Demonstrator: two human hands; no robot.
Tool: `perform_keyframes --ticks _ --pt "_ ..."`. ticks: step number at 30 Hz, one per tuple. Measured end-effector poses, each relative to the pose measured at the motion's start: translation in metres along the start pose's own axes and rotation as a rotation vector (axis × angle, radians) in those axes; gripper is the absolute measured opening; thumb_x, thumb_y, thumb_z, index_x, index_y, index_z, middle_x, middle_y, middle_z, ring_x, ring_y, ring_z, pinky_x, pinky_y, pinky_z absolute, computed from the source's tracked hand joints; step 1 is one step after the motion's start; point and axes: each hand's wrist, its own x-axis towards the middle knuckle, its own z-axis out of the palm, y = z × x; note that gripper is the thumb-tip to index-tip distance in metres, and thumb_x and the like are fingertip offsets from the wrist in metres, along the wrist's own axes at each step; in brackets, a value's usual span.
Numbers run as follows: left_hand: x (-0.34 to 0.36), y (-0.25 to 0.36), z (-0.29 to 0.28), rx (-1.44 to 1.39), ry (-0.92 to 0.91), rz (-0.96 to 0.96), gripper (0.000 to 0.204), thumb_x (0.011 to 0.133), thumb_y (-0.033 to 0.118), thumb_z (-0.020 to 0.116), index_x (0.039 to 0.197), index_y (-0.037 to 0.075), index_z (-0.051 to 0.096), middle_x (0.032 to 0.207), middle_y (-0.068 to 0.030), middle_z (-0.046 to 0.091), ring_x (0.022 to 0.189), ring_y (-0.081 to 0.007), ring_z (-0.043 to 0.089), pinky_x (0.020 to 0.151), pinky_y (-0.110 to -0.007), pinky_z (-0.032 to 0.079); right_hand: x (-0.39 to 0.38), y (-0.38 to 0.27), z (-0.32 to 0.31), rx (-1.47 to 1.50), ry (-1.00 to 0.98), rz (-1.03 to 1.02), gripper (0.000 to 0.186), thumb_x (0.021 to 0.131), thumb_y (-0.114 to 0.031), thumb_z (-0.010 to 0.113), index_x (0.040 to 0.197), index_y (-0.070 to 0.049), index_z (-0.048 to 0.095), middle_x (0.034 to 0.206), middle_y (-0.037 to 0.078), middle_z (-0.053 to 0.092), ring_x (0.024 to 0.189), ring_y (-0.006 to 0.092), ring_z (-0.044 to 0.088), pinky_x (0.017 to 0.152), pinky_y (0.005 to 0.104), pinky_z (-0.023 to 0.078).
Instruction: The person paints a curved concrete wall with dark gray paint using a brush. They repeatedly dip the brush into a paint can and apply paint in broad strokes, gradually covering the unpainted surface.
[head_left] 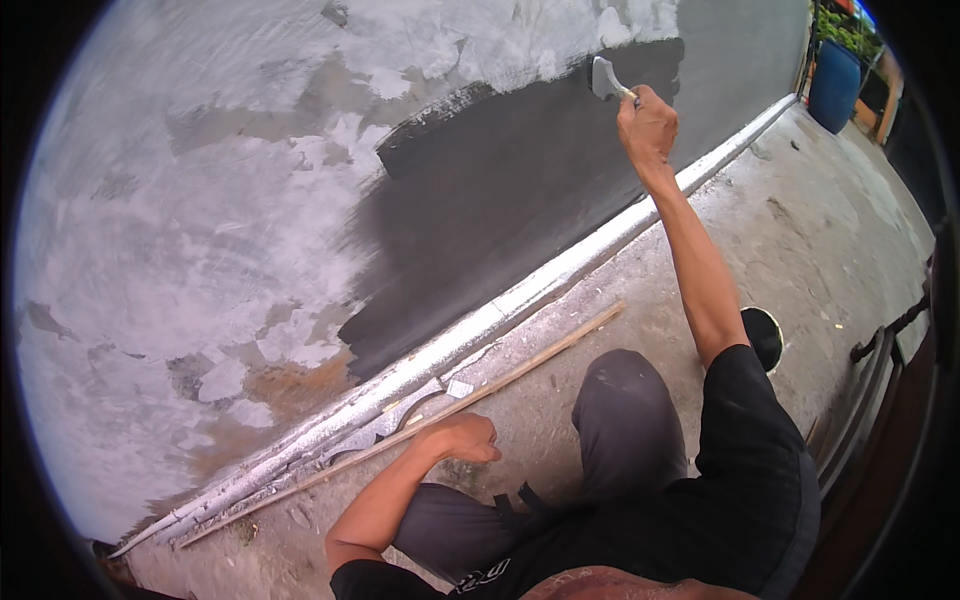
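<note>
My right hand (648,128) is closed round the handle of a paintbrush (612,78), whose head is against dark grey coating on the wall (470,190). Left of and above the dark patch, the wall is mottled pale grey with brownish patches. My left hand (462,438) hangs low near my left knee, over a long thin wooden strip (560,350), with its fingers curled; whatever is inside them, if anything, is hidden. A round container with dark contents (762,338) is by my right elbow, partly hidden by my arm.
A white-painted ledge (540,270) runs diagonally along the wall's foot beside the concrete floor (780,220). A blue plastic barrel (835,85) and greenery stand at the upper right. Dark metal bars (875,375) are close on my right. Some small debris lies beside the strip.
</note>
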Motion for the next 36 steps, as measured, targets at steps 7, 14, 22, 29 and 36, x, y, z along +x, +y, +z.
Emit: perform_keyframes --ticks 7,14,22,29,36 --pt "-0.016 0.005 0.006 -0.068 0.0 -0.02 0.043 0.079 0.036 0.057 0.088 -0.004 0.066 0.083 -0.0249 0.066 0.078 -0.0375 0.064 0.072 -0.046 0.048 -0.121 -0.17 -0.016 0.547 -0.175 -0.276 0.012 0.081 -0.001 0.068 0.09 0.0 0.061 0.076 0.016 0.064 0.064 0.0347 0.064 0.053 0.0414 0.049" --pt "-0.011 0.001 0.015 0.036 -0.003 -0.052 0.043 0.077 0.035 0.056 0.094 -0.003 0.069 0.086 -0.0255 0.067 0.082 -0.039 0.065 0.074 -0.045 0.05 -0.15 -0.228 -0.031 0.892 -0.4 -0.365 0.011 0.08 -0.003 0.068 0.088 0.0 0.062 0.071 0.015 0.063 0.061 0.0335 0.063 0.052 0.0411 0.049" --pt "-0.017 0.009 0.012 -0.007 0.01 -0.053 0.043 0.078 0.034 0.057 0.094 -0.003 0.069 0.087 -0.0257 0.068 0.083 -0.0384 0.066 0.075 -0.045 0.05 -0.024 -0.031 -0.001 0.394 -0.212 -0.025 0.013 0.082 -0.015 0.067 0.086 -0.004 0.072 0.069 0.016 0.066 0.065 0.0348 0.066 0.062 0.0433 0.05" --pt "-0.018 0.01 0.013 0.008 0.042 0.002 0.041 0.078 0.035 0.059 0.091 -0.003 0.069 0.082 -0.0251 0.066 0.079 -0.0393 0.065 0.073 -0.046 0.049 -0.032 -0.001 0.016 0.044 -0.021 -0.133 0.012 0.085 -0.012 0.066 0.08 -0.002 0.061 0.074 0.017 0.065 0.066 0.0386 0.065 0.062 0.0474 0.051" --pt "-0.025 0.012 0.019 -0.004 0.037 -0.036 0.039 0.078 0.034 0.059 0.084 -0.004 0.068 0.08 -0.0257 0.066 0.078 -0.0408 0.064 0.072 -0.047 0.049 -0.18 -0.209 -0.024 0.654 -0.303 -0.363 0.013 0.083 -0.003 0.069 0.088 -0.001 0.056 0.073 0.012 0.059 0.057 0.0293 0.063 0.046 0.0351 0.049"
